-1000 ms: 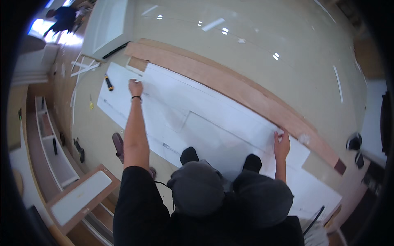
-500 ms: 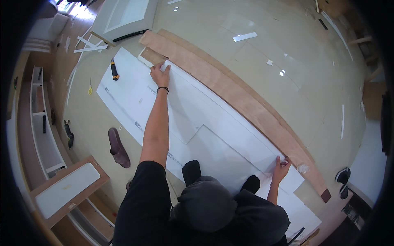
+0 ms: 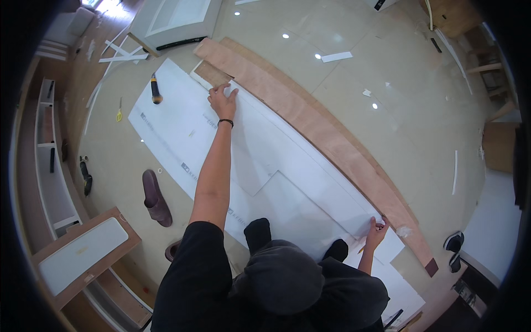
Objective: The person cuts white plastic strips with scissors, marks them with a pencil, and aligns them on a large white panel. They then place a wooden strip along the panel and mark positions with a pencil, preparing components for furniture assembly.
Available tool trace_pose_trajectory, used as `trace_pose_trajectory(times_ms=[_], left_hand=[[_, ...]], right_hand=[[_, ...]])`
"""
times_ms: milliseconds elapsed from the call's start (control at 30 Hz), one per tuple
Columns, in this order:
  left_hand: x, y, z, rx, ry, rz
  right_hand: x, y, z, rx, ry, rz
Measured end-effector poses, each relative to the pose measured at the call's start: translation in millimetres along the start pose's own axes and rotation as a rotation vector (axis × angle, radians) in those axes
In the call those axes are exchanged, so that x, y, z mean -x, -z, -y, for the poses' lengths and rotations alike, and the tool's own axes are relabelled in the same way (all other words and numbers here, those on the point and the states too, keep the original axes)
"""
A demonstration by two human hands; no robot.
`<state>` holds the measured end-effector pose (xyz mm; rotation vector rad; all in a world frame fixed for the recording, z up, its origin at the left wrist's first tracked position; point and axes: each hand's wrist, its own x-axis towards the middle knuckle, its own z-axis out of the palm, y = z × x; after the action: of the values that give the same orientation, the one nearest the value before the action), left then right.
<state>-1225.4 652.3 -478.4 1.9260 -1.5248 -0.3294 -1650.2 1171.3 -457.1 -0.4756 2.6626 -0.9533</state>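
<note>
A long white sheet [image 3: 301,149] lies slantwise over a larger printed white sheet [image 3: 166,119] on the floor. At its upper left corner my left hand [image 3: 223,102] grips the edge between thumb and fingers. My right hand [image 3: 376,233] pinches the opposite end, at the lower right. Below that hand, by the wrist, shows a thin orange-yellow bit [image 3: 362,249] too small to name. Along the strip's far edge runs a long reddish-brown wooden board [image 3: 310,135]. A short brown piece [image 3: 212,74] lies just beyond my left hand.
A black-and-orange utility knife [image 3: 155,91] lies on the printed sheet, with yellow scissors [image 3: 119,113] on the floor to its left. A brown slipper [image 3: 157,199] is near my left arm. White cabinet frames [image 3: 174,25] stand at the back left. My black-socked foot [image 3: 258,234] rests on the sheet.
The whole view has shifted slightly. Both hands keep their hold at the two ends of the long white sheet, and the sheet looks unmoved against the wooden board.
</note>
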Motion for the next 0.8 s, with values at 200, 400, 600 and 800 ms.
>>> trace_pose_trajectory(times_ms=[200,400,600,800], left_hand=[[16.4,8.2,-21.8,-0.043,-0.071,-0.072],[183.4,25.0,-103.7,0.194,-0.487,0.131],[345.7,20.9,-150.0,0.173,-1.191,0.793],[390.1,3.1,-178.1,0.019,-1.361,0.919]], right_hand=[[0.8,2.9,4.9,-0.018,-0.015,0.029],[1.1,-0.6,4.8,-0.034,0.009,-0.012],[-2.9,-5.5,-6.7,-0.074,0.015,-0.004],[4.0,-9.7,-1.5,0.001,0.062,-0.093]])
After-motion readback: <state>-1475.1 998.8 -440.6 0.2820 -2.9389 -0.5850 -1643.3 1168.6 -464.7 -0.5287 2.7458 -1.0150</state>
